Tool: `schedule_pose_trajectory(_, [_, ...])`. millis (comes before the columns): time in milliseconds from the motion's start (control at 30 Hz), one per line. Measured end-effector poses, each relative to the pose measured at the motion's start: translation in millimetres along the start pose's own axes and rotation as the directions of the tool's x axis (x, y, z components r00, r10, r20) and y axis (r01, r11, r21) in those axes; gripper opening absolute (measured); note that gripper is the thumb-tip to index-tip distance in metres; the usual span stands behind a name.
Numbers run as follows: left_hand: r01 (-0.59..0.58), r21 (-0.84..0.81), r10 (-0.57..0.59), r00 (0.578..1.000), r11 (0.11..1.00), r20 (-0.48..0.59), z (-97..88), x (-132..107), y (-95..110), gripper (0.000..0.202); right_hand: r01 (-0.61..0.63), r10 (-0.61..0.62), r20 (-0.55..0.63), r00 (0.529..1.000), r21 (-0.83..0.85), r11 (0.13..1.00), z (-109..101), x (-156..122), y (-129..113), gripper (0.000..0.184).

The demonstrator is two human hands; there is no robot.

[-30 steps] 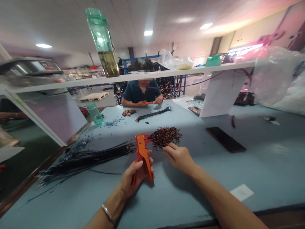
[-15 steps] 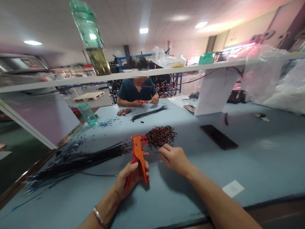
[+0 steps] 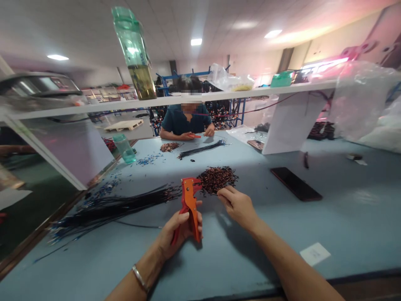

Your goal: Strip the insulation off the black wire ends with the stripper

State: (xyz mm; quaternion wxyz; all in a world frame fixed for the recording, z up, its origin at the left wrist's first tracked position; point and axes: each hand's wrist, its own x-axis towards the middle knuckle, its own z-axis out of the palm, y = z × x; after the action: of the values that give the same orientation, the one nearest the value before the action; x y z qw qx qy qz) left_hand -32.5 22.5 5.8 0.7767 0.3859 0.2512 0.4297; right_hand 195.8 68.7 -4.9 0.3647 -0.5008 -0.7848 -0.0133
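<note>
Upright in my left hand [image 3: 181, 230] is an orange and red wire stripper [image 3: 189, 196], my fingers wrapped round its handles. Its jaws point away from me, beside a pile of small black and copper pieces [image 3: 217, 179]. My right hand [image 3: 236, 205] is at the near edge of that pile, thumb and fingers pinched together; what they hold, if anything, is too small to make out. Left of the stripper lies a bundle of thin black wires [image 3: 125, 207] with bluish far-left ends. One wire [image 3: 138, 225] lies apart from the bundle, just left of my left hand.
A dark phone [image 3: 296, 184] and a white paper label [image 3: 315, 253] lie to the right. Across the table a person [image 3: 188, 121] holds a red-orange tool near another wire bundle [image 3: 202, 149]. A shelf [image 3: 175, 100] spans the table, with a green bottle [image 3: 134, 54] on it.
The whole view has shifted slightly, so things appear further right. Both hands keep nearly the same place and grip by the pile.
</note>
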Motion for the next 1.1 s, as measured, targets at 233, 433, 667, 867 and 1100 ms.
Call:
schedule_pose_trajectory(233, [0.001, -0.013, -0.001, 1.0, 1.0, 0.012, -3.6, 1.9, 0.2, 0.044, 0.016, -0.014, 0.034, 0.999, -0.063, 0.998, 5.1, 1.8, -1.6, 0.024])
schedule_pose_trajectory(433, [0.008, -0.031, -0.008, 1.0, 0.999, 0.013, -5.9, 0.7, 1.4, 0.044, 0.057, -0.053, 0.046, 0.998, -0.096, 0.994, 6.5, 1.2, -2.3, 0.023])
schedule_pose_trajectory(667, [0.026, -0.06, -0.025, 1.0, 0.998, 0.018, -8.5, 0.0, -0.1, 0.04, 0.116, -0.11, 0.067, 0.992, -0.099, 0.988, 6.4, -1.2, -5.2, 0.021])
schedule_pose_trajectory(867, [0.082, -0.122, -0.082, 0.997, 0.989, 0.0, -6.8, 2.0, -1.6, 0.05, 0.075, -0.076, 0.067, 0.995, 0.015, 0.997, 8.0, -5.1, -2.0, 0.023])
schedule_pose_trajectory(1100, [0.093, -0.128, -0.095, 0.995, 0.987, -0.01, -2.3, 6.7, -2.6, 0.044, -0.119, 0.075, 0.123, 0.99, 0.405, 0.907, 2.8, 0.5, 0.5, 0.018])
